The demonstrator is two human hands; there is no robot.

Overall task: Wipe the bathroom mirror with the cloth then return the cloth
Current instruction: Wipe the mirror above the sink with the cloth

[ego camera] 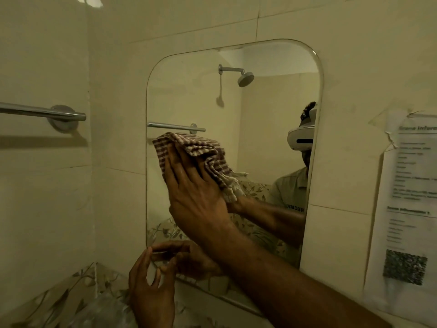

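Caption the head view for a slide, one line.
Right hand presses a striped cloth against the bathroom mirror; left hand hovers by its lower edge.

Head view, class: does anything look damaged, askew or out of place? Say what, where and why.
The paper notice on the wall right of the mirror looks damaged: its upper-left edge is torn and ragged. Nothing else stands out.

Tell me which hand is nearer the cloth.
Right. The right hand presses flat on the cloth against the mirror; the left hand is below it, by the mirror's lower edge, apart from the cloth.
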